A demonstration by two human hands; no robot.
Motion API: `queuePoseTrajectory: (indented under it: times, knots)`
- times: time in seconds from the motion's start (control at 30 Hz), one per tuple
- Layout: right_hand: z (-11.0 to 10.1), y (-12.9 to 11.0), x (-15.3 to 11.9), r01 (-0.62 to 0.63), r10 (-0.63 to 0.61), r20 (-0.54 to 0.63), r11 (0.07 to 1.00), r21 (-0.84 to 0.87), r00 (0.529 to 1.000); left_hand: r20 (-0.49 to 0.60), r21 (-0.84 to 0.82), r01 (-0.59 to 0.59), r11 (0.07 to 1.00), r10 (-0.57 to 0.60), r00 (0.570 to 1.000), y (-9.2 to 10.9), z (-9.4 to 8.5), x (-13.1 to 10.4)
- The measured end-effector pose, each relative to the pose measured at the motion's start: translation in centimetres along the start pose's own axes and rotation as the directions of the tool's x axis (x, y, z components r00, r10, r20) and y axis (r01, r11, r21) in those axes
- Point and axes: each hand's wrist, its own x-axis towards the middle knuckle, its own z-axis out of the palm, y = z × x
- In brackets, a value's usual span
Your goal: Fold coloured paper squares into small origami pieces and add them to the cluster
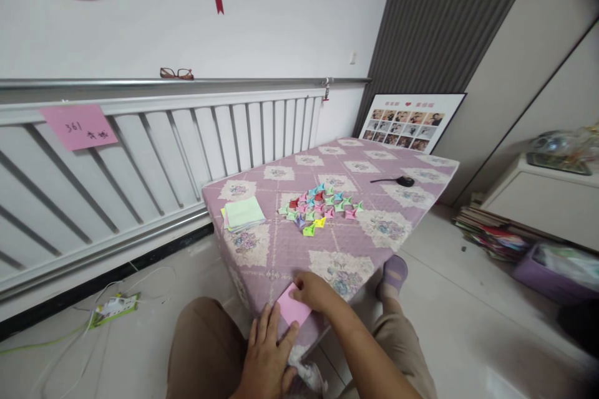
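A pink sheet of paper (293, 312) lies at the table's near corner, between my two hands. My left hand (270, 346) rests beside its left and lower edges with the fingers stretched out. On the far side, my right hand (312, 292) has its thumb and fingers closed on the upper edge of the pink paper. Whether the sheet is folded there is hidden by the fingers. Farther up the table stand several small folded paper pieces (319, 207) in green, pink, blue, red, purple and yellow. To their left is a stack of square paper sheets (244, 212), pale green on top.
A patterned purple tablecloth (349, 237) covers the table. A black long-handled object (405, 181) lies at its right. Behind stands a white radiator (187, 143); a photo board (412, 120) leans at the far end. A power strip (115, 307) with cables lies on the floor.
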Motion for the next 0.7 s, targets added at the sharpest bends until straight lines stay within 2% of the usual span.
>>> queuePoseTrajectory:
  times: [0.17,0.3,0.43,0.53,0.57,0.63,0.7]
  knots:
    - [-0.5,-0.1,0.5,0.013,-0.019,0.049,0.993,0.115,0.999,-0.007,0.005,-0.006,1.0,0.006,1.0,0.0,0.2,0.0]
    - [-0.5,-0.1,0.5,0.007,-0.022,0.063,0.973,0.229,0.998,0.027,-0.019,0.014,1.0,-0.014,1.0,0.3,-0.3,0.1]
    - [-0.4,0.3,0.1,0.003,0.001,-0.009,0.934,0.357,1.0,0.033,-0.127,-0.044,0.991,0.049,0.998,-0.6,-0.6,0.1]
    - [-0.3,0.8,-0.7,0.015,0.04,-0.105,0.88,0.475,0.994,-0.04,-0.292,-0.109,0.95,0.101,0.994,-1.9,-0.1,0.0]
    - [-0.2,0.9,-1.0,0.025,0.056,-0.141,0.857,0.515,0.988,-0.098,-0.372,-0.098,0.923,0.066,0.993,-2.2,0.1,0.0]
    - [0.0,0.9,-1.9,0.045,0.094,-0.201,0.805,0.591,0.975,-0.197,-0.571,-0.035,0.82,-0.095,0.976,-2.4,0.3,0.3]
    - [0.5,0.5,-2.8,0.06,0.129,-0.235,0.749,0.66,0.964,-0.188,-0.789,0.033,0.614,-0.292,0.938,-1.8,-0.1,1.2]
